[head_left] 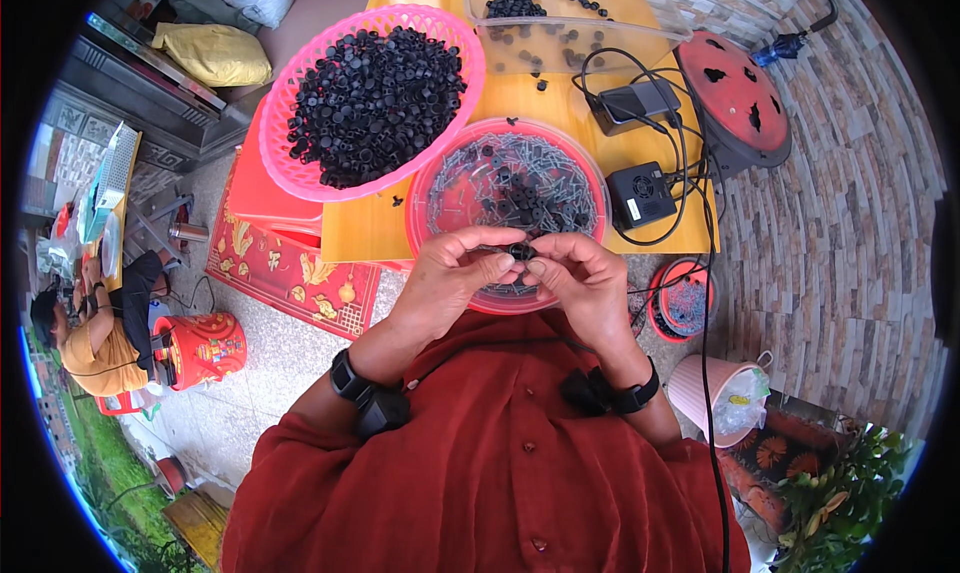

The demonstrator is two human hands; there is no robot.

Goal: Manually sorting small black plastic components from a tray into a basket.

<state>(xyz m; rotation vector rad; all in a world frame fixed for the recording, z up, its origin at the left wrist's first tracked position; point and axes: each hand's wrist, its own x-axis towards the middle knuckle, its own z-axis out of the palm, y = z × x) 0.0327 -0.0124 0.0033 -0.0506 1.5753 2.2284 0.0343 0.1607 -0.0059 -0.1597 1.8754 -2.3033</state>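
Observation:
Over the near part of a red-rimmed basin [600, 188], my two hands meet at a small round black plastic part [520, 252]. My left hand [462, 273] pinches it from one side between thumb and fingers. From the other side, my right hand [578, 270] pinches it with thumb and forefinger. Fingertips partly cover the part, so its exact shape is hidden. Many grey screws [555, 168] lie in the basin, with black parts [520, 203] heaped among them. To the far left, a pink basket [275, 123] is full of small black caps [375, 103].
A clear plastic box [630, 48] with black pieces stands at the back of the yellow table [365, 223]. Black power adapters [642, 195] and looping cables lie on the right. A pink bin [700, 398] stands at lower right. Another person [105, 348] sits at far left.

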